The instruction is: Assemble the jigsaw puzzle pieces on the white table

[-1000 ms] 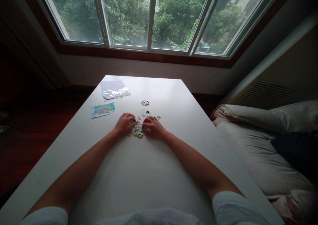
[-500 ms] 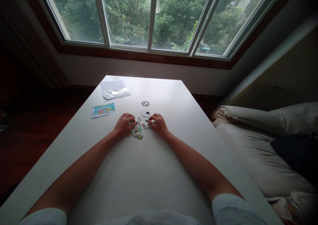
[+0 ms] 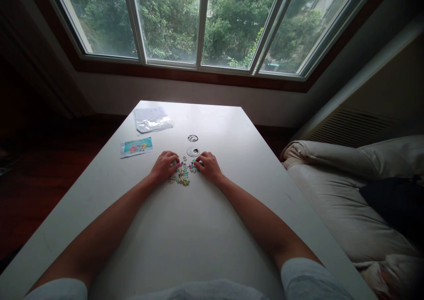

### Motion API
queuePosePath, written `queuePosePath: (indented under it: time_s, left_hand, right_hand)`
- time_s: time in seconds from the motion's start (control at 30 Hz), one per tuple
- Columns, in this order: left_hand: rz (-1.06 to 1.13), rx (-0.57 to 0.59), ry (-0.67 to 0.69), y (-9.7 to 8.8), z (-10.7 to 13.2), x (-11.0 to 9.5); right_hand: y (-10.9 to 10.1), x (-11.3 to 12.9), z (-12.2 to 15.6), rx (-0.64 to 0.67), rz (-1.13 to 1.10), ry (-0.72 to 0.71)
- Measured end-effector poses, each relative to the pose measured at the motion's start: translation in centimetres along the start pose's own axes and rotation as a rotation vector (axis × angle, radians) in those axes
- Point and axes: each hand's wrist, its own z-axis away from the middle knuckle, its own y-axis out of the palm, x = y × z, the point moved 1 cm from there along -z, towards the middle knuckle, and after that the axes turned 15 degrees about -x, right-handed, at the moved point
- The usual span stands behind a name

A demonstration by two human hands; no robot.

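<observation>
A small heap of colourful puzzle pieces (image 3: 183, 175) lies on the white table (image 3: 185, 229). My left hand (image 3: 163, 166) rests at the heap's left side, its fingers curled with the tips on some pieces. My right hand (image 3: 207, 166) sits at the heap's right side. Its fingers are also curled, and their tips press a few pieces against the heap. Both forearms stretch across the table from the near edge.
Two small round lids or discs (image 3: 192, 151) lie just beyond the heap. A printed picture card (image 3: 136, 146) and a clear plastic bag (image 3: 152, 118) lie at the far left. A pale sofa (image 3: 347, 203) stands right of the table; windows lie beyond.
My right hand went out to the stray pieces on the right, then drew back left to the heap. The left hand has stayed put.
</observation>
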Motion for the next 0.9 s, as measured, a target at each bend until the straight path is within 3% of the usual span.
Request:
queuePosePath:
  time_s: [0.43,0.9]
  left_hand:
    - [0.012,0.021,0.039,0.0,-0.1,-0.1]
    - [0.033,0.066,0.095,-0.4,-0.1,-1.0]
  right_hand:
    - [-0.6,1.1,0.1,0.029,0.067,-0.106]
    - [-0.9,0.5,0.2,-0.016,0.147,0.003]
